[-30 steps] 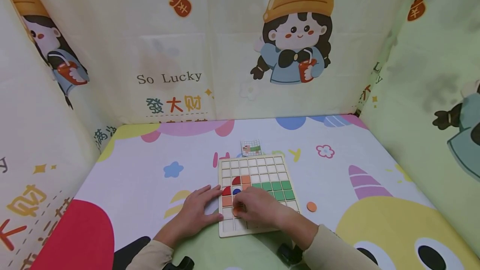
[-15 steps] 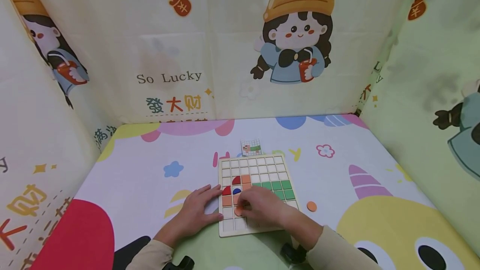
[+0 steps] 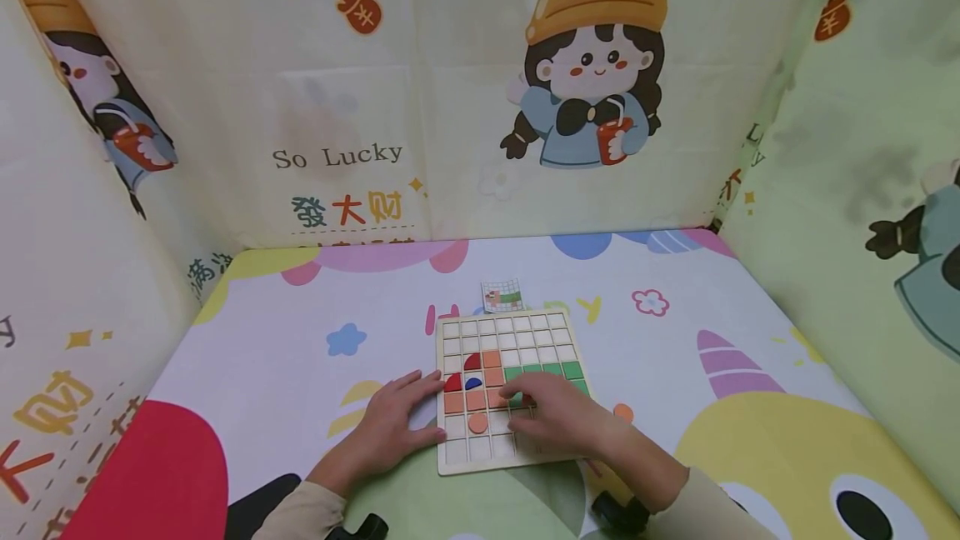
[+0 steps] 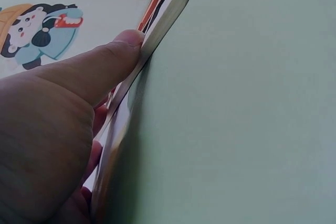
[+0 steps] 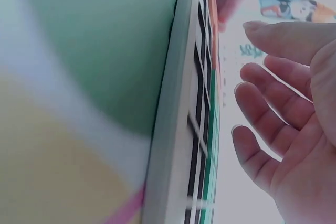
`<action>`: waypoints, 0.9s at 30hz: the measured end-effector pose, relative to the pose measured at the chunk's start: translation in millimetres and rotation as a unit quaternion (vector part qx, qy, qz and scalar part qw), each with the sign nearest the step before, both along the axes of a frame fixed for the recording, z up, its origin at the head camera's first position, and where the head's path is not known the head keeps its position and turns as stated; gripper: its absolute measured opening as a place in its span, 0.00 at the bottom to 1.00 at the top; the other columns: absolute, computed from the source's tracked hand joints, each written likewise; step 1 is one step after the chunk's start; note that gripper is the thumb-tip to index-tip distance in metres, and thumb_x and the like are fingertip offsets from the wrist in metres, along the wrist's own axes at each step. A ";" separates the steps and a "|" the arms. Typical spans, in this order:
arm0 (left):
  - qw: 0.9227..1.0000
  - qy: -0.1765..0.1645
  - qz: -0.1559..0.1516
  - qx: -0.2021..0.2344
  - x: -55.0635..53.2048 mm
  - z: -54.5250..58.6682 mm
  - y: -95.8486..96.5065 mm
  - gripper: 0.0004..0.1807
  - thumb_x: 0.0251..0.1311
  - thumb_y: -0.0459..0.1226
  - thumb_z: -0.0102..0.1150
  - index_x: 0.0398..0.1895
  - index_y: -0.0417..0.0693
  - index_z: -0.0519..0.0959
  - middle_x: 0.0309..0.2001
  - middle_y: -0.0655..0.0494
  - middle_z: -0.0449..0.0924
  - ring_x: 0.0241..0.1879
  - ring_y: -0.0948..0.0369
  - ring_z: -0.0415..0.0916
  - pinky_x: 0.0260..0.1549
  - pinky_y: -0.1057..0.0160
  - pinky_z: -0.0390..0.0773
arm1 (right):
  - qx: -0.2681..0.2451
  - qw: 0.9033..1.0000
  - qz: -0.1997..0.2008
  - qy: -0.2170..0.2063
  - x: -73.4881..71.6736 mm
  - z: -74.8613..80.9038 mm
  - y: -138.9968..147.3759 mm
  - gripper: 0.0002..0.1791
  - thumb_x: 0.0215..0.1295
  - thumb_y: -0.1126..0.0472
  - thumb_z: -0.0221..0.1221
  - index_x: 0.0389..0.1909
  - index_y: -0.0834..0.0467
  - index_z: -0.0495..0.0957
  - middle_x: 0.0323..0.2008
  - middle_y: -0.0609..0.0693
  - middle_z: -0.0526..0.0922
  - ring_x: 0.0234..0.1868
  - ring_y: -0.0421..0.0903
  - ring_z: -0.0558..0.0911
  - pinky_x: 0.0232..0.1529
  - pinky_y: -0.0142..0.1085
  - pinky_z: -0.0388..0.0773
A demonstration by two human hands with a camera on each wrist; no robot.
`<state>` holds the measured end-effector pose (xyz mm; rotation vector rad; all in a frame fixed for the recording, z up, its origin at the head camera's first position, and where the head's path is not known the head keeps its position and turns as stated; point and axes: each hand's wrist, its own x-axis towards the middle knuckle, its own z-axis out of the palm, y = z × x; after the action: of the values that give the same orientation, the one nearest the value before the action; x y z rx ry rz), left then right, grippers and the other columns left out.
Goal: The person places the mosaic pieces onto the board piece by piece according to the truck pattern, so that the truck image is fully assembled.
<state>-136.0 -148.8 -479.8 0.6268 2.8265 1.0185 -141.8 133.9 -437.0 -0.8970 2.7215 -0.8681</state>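
Observation:
A white gridded board lies on the table. My left hand rests at its left edge; in the left wrist view the thumb touches the rim. Over the board's lower right part, my right hand hovers with loosely bent fingers and nothing between them. The right wrist view shows those fingers apart from the board. An orange disc sits in a cell left of that hand. Red rounded pieces, a blue half-round piece, orange squares and green squares fill other cells, some partly hidden.
A small picture card with a gridded design lies just beyond the board's far edge. Another orange disc lies on the patterned tablecloth right of the board. Printed cloth walls enclose the table at the back and sides.
My right hand has let go of the orange disc, which now lies in a lower-left cell, and has moved right. My left hand has stayed at the board's edge.

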 end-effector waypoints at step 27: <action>1.000 -0.002 -0.003 0.001 0.5 0.6 0.0 0.39 0.53 0.53 0.73 0.68 0.49 0.74 0.70 0.55 0.69 0.71 0.43 0.58 0.64 0.33 0.56 | 0.053 0.980 -0.190 0.020 29.0 -1.1 110.4 0.21 0.58 0.59 0.69 0.53 0.57 0.84 0.46 0.48 0.86 0.49 0.54 0.82 0.52 0.53 0.75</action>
<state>-135.5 -148.8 -479.2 0.6335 2.8190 1.0208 -112.8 244.3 -438.1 -0.3810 2.9946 -0.7560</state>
